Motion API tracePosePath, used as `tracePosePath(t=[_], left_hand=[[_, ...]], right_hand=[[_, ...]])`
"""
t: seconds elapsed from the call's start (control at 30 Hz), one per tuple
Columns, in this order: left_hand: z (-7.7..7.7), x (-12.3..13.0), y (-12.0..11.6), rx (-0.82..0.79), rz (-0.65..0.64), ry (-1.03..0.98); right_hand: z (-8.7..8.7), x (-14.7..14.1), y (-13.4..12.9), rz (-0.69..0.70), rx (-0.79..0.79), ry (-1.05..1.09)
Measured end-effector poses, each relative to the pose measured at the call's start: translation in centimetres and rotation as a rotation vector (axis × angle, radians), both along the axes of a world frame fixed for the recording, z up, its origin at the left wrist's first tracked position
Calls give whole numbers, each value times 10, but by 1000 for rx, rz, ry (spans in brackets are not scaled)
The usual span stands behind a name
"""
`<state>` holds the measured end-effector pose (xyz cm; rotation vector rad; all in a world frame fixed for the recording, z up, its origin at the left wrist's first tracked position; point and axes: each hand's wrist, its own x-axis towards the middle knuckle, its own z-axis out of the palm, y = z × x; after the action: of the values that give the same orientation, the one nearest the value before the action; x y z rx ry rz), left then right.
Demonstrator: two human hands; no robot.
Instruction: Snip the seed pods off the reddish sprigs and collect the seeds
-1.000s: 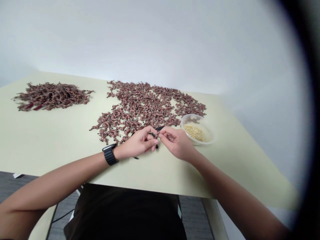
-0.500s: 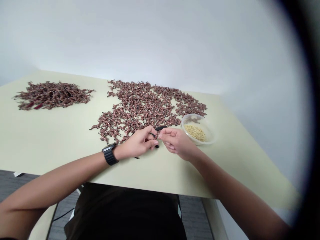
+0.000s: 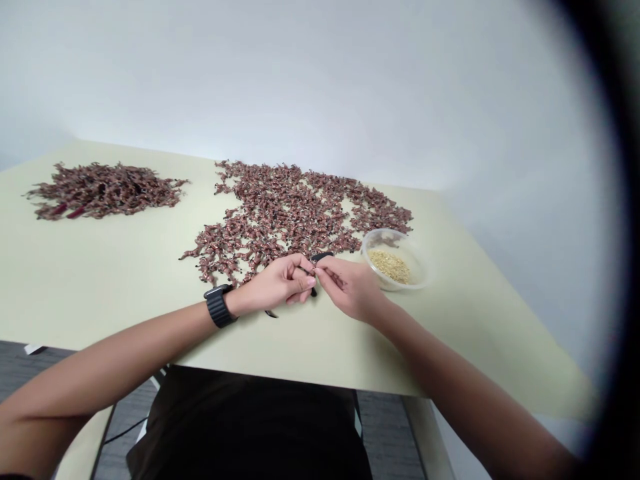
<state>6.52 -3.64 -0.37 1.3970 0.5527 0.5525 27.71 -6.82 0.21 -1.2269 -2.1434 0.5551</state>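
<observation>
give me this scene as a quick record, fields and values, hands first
left hand: thumb and index finger around a small piece, mostly hidden
right hand: fingertips meeting the left's; grip hidden
wrist: black-banded smartwatch, left
under hands: black object, partly covered, kind unclear
middle of table: broad spread of small brown horse-like figurines
far left: denser heap of similar figurines, dark red items at its near edge
right: clear plastic bowl with gold-coloured bits
surface: pale yellow table
</observation>
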Motion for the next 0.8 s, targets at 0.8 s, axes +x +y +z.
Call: tracePosePath(t=[0.8], left_hand=[[-2, -2, 3, -18, -25, -21]], right_hand=[[0, 2, 3, -35, -77, 54]])
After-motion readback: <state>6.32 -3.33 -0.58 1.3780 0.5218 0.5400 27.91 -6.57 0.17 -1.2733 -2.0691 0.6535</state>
